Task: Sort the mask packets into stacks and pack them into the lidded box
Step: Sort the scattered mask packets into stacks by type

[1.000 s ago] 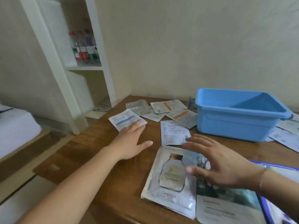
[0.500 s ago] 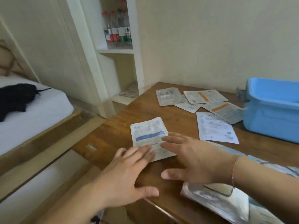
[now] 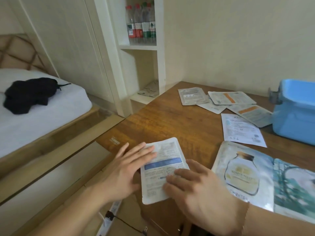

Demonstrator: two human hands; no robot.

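Left hand (image 3: 127, 169) and right hand (image 3: 196, 186) flat and spread on blue-striped packet (image 3: 163, 169) near surface (image 3: 170, 120) corner, likely for squaring before stacking.

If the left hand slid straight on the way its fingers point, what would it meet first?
Likely nothing soon: the left hand points up-right over the blue-striped packet, then bare table; the far grey packet comes next, roughly.

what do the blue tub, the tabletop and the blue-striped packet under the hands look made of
Blue rectangular tub: looks like moulded plastic, smooth, uniform colour, rolled rim. Brown tabletop: wood or wood veneer, visible grain, slight sheen. White blue-striped mask packet: probably plastic or foil laminate film, thin, flat, with sealed edges.
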